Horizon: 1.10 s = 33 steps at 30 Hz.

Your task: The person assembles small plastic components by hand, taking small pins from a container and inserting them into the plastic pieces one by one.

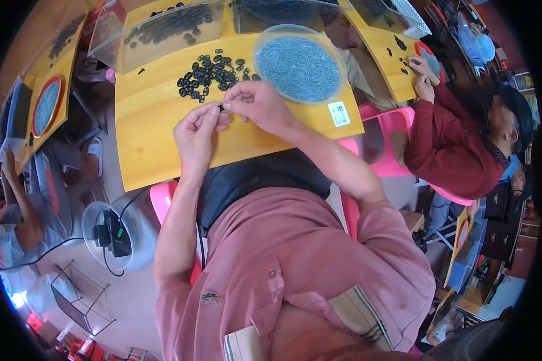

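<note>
My left hand (195,133) and my right hand (260,107) meet over the near middle of the yellow table (147,129). Their fingertips pinch a small dark piece (221,107); the fingers mostly cover it, so its exact shape is hidden. Just beyond my hands lies a loose heap of small black oval and blocky pieces (208,75), some with holes. To the right of the heap stands a round, shallow, clear tub (308,100) filled with thin silvery metal pins or screws (298,66). A white printed label (338,114) is on the table near the tub.
Clear bins holding black pieces (168,30) stand along the far edge. At right, a person in dark red sleeves (442,144) works at another table; a pink chair (388,141) is between us. Someone else sits at left. A whitish bucket (135,231) with black electrical parts stands lower left.
</note>
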Tool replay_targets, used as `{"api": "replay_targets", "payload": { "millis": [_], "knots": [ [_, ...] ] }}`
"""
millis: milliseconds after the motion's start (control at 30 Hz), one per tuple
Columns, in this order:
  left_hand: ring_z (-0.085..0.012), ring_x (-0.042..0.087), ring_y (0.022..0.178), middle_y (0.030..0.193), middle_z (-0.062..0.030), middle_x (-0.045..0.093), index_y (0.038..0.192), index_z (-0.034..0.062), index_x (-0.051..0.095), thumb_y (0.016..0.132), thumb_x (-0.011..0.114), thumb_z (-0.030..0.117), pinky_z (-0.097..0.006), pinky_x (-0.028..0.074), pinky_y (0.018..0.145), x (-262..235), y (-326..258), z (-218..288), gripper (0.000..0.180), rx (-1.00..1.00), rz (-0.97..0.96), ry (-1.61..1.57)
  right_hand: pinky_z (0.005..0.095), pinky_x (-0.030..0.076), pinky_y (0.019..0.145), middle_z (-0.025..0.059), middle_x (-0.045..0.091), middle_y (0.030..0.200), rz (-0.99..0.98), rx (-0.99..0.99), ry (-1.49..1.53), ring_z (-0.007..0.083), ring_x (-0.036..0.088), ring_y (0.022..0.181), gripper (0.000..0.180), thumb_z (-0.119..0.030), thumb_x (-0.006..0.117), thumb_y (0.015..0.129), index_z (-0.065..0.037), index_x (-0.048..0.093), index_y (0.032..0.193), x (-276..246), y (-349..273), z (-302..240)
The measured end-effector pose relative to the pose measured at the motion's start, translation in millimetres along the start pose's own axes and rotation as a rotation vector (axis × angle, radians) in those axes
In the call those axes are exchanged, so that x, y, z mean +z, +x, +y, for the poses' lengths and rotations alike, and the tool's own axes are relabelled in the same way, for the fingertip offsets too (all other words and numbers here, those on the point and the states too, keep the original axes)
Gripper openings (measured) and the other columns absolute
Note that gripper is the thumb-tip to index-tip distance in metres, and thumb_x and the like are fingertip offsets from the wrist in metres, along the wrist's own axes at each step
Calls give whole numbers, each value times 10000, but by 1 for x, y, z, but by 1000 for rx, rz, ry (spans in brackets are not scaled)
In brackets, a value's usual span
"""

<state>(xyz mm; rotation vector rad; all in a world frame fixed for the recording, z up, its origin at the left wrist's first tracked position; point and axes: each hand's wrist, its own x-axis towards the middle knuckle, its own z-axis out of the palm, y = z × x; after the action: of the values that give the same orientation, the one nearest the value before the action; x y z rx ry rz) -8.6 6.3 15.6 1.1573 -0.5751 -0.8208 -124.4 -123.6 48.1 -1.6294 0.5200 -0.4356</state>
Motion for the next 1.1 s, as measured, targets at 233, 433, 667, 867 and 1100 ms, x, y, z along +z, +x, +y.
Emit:
{"api": "replay_targets", "payload": {
  "millis": [233, 433, 667, 867, 1100],
  "knots": [
    [-144, 679, 809, 915, -101, 713, 1068, -48, 668, 919, 653, 45, -256, 531, 731, -3, 1, -3, 177, -48, -16, -52, 221, 464, 546, 18, 656, 704, 8, -107, -95, 42, 579, 622, 144, -88, 649, 841, 21, 704, 918, -2, -3, 0],
    [-145, 668, 794, 894, -93, 693, 1083, -31, 651, 905, 647, 6, -240, 511, 708, -2, -1, -1, 183, -28, -28, 44, 277, 480, 601, 69, 677, 774, 121, -306, -491, 148, 622, 650, 132, -108, 677, 839, -39, 716, 944, -20, -8, -17],
    [-147, 676, 815, 922, -103, 702, 1089, -21, 632, 906, 650, 14, -240, 512, 708, 1, 0, 1, 187, -88, -23, -36, 403, 514, 743, 152, 691, 912, 375, -130, -1070, 335, 662, 852, 114, -128, 667, 810, -60, 713, 889, -93, 3, -13],
    [-146, 678, 821, 932, -108, 708, 1075, -18, 635, 905, 650, 12, -240, 513, 707, 1, 0, -2, 174, -74, -42, -27, 431, 513, 762, 152, 696, 923, 270, 135, -1112, 340, 666, 875, 124, -123, 689, 779, -63, 718, 883, -95, 5, -14],
    [-145, 677, 819, 937, -108, 707, 1057, -14, 645, 904, 652, 11, -239, 513, 701, 0, 1, -6, 155, -67, -58, -20, 424, 514, 755, 141, 696, 919, 289, 29, -1140, 327, 668, 865, 126, -126, 694, 762, -69, 723, 870, -95, 5, -7]
  ]
}}
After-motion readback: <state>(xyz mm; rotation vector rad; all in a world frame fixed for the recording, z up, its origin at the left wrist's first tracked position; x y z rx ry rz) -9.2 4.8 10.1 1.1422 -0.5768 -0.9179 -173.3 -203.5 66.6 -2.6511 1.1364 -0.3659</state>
